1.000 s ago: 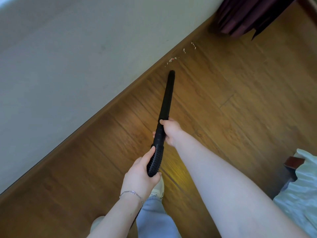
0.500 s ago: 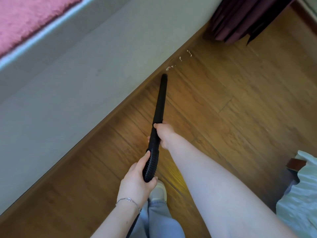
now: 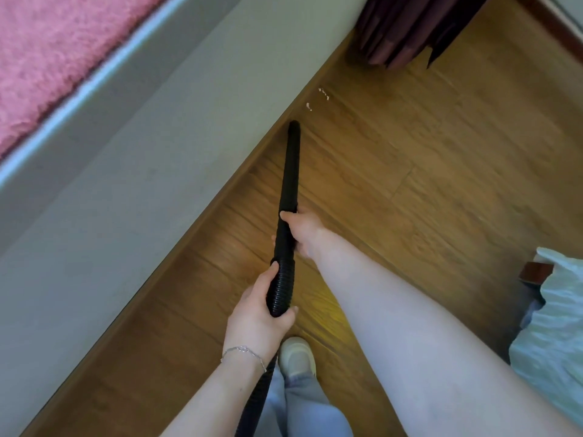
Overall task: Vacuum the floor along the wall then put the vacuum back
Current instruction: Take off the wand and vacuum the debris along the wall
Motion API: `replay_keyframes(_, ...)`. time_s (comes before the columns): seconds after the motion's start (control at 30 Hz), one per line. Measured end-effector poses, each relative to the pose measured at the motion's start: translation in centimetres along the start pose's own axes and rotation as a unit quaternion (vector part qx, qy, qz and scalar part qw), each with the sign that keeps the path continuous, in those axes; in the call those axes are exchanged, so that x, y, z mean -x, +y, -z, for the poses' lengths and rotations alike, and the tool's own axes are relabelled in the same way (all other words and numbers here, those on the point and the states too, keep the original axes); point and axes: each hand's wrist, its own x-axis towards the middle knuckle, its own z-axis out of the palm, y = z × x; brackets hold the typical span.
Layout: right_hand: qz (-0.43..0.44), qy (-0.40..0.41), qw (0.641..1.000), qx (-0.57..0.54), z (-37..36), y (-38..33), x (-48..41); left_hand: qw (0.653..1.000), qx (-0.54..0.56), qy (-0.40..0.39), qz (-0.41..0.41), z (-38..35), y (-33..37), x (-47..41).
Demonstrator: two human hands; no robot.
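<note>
A black vacuum wand (image 3: 291, 171) points at the floor beside the grey wall (image 3: 157, 171), its tip close to the brown skirting. My right hand (image 3: 303, 234) grips the wand's smooth lower section. My left hand (image 3: 262, 316), with a thin bracelet at the wrist, is closed around the ribbed black hose (image 3: 280, 288) just behind it. Small pale crumbs (image 3: 315, 100) lie on the wooden floor (image 3: 410, 184) just beyond the tip, along the wall. The vacuum's body is out of view.
A dark maroon curtain (image 3: 410, 29) hangs to the floor ahead in the corner. A pale plastic bag (image 3: 555, 326) and a brown block (image 3: 536, 271) sit at the right. A pink fluffy surface (image 3: 53, 52) lies above the wall's ledge. My shoe (image 3: 296, 357) stands below the hose.
The wand's tip has slid forward along the wall over the nearest cluster of crumbs, which no longer shows. The view has tilted, bringing the pink surface into sight.
</note>
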Motion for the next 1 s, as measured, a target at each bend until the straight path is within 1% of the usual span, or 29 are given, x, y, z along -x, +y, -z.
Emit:
replay_keyframes(0.23,0.009,-0.026,0.998,-0.047,-0.2,0.0,-0.3,0.999,0.020,-0.024,0.034,1.2,0.3,-1.0)
replay_keyframes(0.37,0.018,-0.025,0.998,-0.047,-0.6,0.4,-0.6,0.999,0.007,-0.029,0.044,1.6,0.3,-1.4)
replay_keyframes(0.47,0.004,-0.039,0.997,-0.069,-0.4,0.6,-1.0,0.998,-0.005,-0.031,0.049,1.4,0.3,-1.9)
replay_keyframes(0.57,0.009,-0.059,0.996,-0.069,0.0,1.0,-1.6,0.997,-0.011,-0.033,0.069,0.8,-0.1,-2.5)
replay_keyframes(0.7,0.020,-0.067,0.994,-0.079,0.8,2.0,-2.5,0.995,-0.001,-0.031,0.090,-0.3,-0.6,-2.9)
replay_keyframes(0.9,0.046,-0.063,0.995,-0.063,2.6,1.4,-4.3,0.996,0.000,-0.024,0.090,-2.7,-0.2,-4.8)
replay_keyframes(1.0,0.042,-0.065,0.996,-0.048,3.9,1.5,-4.6,0.995,0.000,-0.026,0.093,-4.2,-0.1,-4.8)
